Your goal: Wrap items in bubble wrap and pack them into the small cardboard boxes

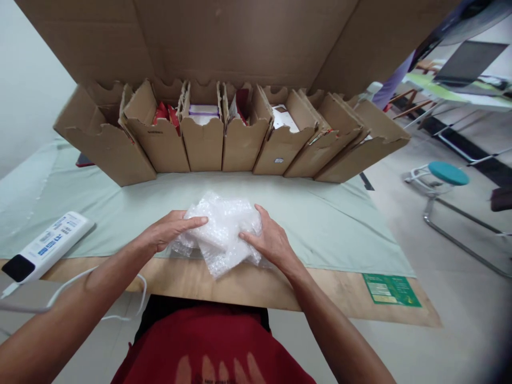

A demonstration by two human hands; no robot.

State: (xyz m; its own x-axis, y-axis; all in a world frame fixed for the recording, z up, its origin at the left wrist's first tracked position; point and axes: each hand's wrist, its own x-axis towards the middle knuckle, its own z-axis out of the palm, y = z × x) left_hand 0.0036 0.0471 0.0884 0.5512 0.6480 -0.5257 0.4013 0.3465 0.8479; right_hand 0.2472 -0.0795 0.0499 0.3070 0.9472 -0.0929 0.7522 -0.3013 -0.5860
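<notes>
A crumpled bundle of clear bubble wrap (226, 229) lies at the table's front edge, one corner hanging over the bare wood. My left hand (170, 229) grips its left side, thumb on top and fingers underneath. On the right side, my right hand (270, 237) holds it the same way, with the thumb pressed on the upper layer. Whether anything is wrapped inside the folds I cannot tell. Behind the bundle stands a row of several cardboard bins (204, 152).
The bins hold red packets (166, 114), white boxes (284, 118) and other goods. A white power bank-like device (52, 245) with a cable lies at left. A green label (392, 289) is on the wooden edge. A teal stool (448, 173) stands on the floor at right.
</notes>
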